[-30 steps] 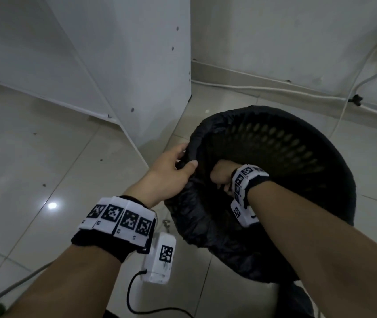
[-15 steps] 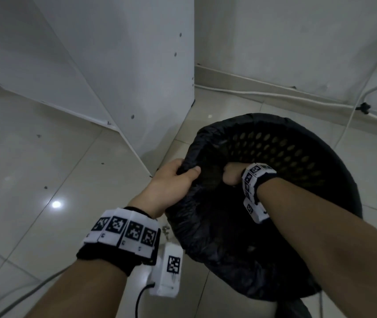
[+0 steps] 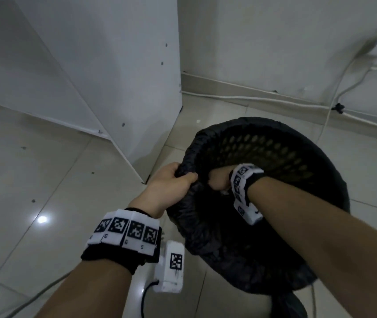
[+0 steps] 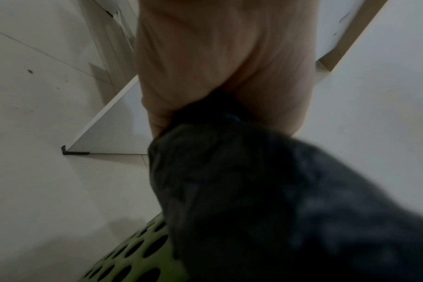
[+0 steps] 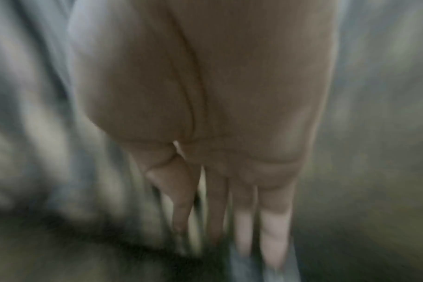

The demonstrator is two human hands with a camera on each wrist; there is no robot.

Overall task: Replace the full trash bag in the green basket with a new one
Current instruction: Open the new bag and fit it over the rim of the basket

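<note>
A black trash bag (image 3: 206,239) lines the green perforated basket (image 4: 138,253) and is folded over its rim; the basket's holes show through the bag (image 3: 274,152) in the head view. My left hand (image 3: 173,177) grips a bunched fold of the bag at the rim's near-left side, and the left wrist view shows the bag (image 4: 278,190) running out of that hand (image 4: 205,76). My right hand (image 3: 217,180) is inside the basket close to the left hand. In the blurred right wrist view its fingers (image 5: 273,229) point straight down against the bag's inner wall.
The basket stands on a tiled floor (image 3: 45,180) in a corner. A white cabinet panel (image 3: 125,76) is just to its left. A cable (image 3: 274,101) runs along the wall behind. A dark heap (image 3: 291,306) lies by the basket's near side.
My left hand has kept its hold on the bag's rim fold. My right hand has stayed inside the bag, shifting slightly. The basket sits a little lower in the view.
</note>
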